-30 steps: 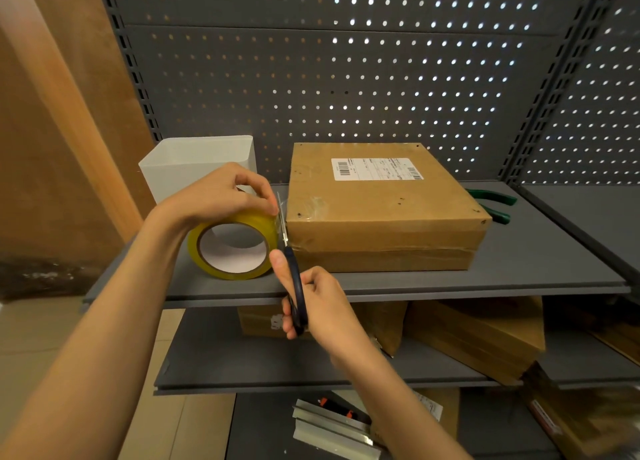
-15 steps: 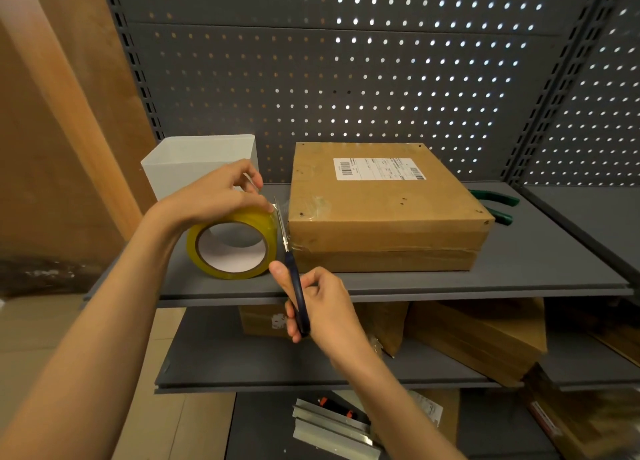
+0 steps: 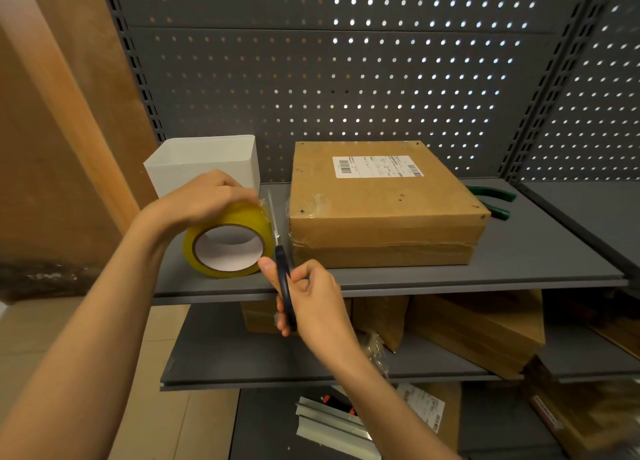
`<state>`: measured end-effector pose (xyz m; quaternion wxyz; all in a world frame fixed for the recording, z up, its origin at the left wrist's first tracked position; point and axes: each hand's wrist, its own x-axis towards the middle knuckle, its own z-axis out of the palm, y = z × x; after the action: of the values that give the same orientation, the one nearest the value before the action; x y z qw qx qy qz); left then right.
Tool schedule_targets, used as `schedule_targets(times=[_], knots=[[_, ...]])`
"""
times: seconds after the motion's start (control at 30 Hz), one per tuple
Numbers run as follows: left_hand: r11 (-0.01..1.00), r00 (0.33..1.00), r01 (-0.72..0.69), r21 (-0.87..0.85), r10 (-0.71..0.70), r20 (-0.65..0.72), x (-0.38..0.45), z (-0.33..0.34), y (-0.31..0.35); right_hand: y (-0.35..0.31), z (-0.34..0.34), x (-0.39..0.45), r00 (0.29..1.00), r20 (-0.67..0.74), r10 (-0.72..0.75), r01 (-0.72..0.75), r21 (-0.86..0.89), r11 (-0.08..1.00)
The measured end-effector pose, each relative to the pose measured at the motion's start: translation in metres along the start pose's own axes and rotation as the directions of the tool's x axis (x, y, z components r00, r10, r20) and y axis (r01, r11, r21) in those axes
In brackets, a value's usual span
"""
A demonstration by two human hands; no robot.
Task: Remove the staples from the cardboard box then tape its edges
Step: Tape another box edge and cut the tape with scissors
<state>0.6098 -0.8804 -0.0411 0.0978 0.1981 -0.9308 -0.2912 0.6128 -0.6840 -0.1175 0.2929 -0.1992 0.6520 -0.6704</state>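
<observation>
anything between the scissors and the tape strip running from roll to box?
Nothing visible. The right hand holds the scissors with the blades up in the gap between the tape roll, gripped by the left hand, and the cardboard box. The clear strip is hard to see.

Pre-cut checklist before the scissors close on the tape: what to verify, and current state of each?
1. Left hand holds the tape roll steady on the shelf: ok, it grips the roll's top.
2. Right hand has a grip on the scissors: ok, fingers curled round the dark handles.
3. Blades sit between roll and cardboard box: ok.
4. Tape strand taut across the blades: cannot tell, the clear tape barely shows.
5. Left fingertips clear of the blades: cannot tell, they are close to the tip.
6. Tape stuck on the box's near left corner: ok, glossy tape shows there.
</observation>
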Motion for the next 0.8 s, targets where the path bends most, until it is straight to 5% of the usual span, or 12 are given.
schedule_targets(times=[0.27, 0.53, 0.8], knots=[[0.988, 0.976, -0.15, 0.037, 0.154, -0.154, -0.022, -0.027, -0.003, -0.03, -0.002, -0.01, 0.944, -0.162, -0.286, 0.254, -0.193, 0.948], [0.943, 0.885, -0.329, 0.052, 0.327, -0.331, -0.033, -0.013, 0.033, -0.06, -0.048, -0.016, 0.86, -0.245, -0.447, 0.342, -0.375, 0.862], [0.902, 0.781, -0.426, 0.076, 0.409, -0.472, -0.037, 0.007, 0.08, -0.08, -0.165, -0.025, 0.602, -0.465, -0.649, 0.197, -0.701, 0.685]])
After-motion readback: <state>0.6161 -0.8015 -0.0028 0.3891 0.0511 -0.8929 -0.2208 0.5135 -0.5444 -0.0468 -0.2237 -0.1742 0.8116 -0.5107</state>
